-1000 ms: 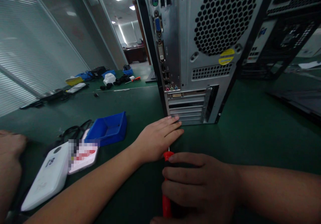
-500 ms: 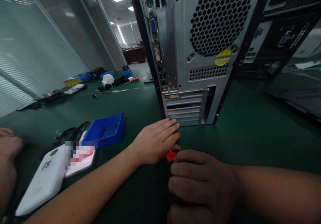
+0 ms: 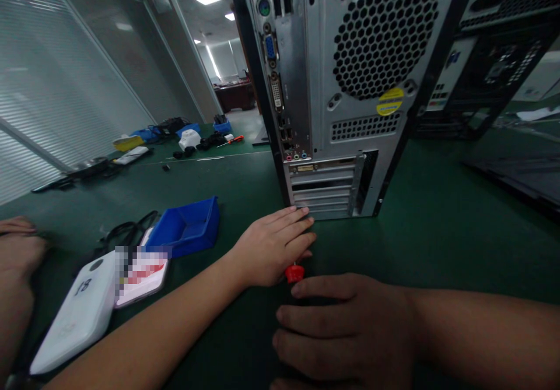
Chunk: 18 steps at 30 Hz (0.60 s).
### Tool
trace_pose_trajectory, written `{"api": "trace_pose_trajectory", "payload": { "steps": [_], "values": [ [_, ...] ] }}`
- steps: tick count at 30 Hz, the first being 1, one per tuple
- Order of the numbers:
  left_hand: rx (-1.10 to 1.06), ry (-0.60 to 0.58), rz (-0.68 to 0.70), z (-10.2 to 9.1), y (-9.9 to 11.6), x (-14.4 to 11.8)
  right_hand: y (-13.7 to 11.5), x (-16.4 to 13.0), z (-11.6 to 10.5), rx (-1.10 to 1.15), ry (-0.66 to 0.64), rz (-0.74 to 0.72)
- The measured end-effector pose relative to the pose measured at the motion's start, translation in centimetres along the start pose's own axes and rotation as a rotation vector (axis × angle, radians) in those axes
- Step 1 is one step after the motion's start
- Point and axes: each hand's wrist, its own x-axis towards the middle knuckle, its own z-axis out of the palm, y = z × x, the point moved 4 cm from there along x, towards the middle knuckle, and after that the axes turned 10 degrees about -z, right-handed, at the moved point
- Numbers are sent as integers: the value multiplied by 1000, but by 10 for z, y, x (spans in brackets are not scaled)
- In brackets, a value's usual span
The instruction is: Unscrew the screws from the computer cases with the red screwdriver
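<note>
My left hand (image 3: 271, 250) lies flat on the green table (image 3: 437, 232), fingers stretched out, their tips against the bottom rear edge of the upright grey computer case (image 3: 350, 58). My right hand (image 3: 345, 331) is closed around a red screwdriver (image 3: 294, 273). Only the handle's red front end shows, just under my left palm. The shaft and tip are hidden beneath my left hand.
A blue bin (image 3: 186, 227), black cables (image 3: 126, 229), a white device (image 3: 74, 314) and a card (image 3: 142, 273) lie to the left. Another person's hand (image 3: 17, 250) rests at the far left edge. A second open case (image 3: 490, 58) stands at the right; tools (image 3: 188, 136) lie far back.
My right hand has shifted over the screwdriver handle, so less red shows than a second ago. My left hand has stayed against the case.
</note>
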Motion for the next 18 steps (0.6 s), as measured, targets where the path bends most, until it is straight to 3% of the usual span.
{"api": "trace_pose_trajectory", "payload": {
  "steps": [5, 18],
  "values": [
    [-31, -22, -6, 3, -1, -2, 3, 6, -1, 14, 111, 47],
    [-34, 28, 19, 5, 0, -2, 1, -1, 2, 82, 154, 138]
  ]
}}
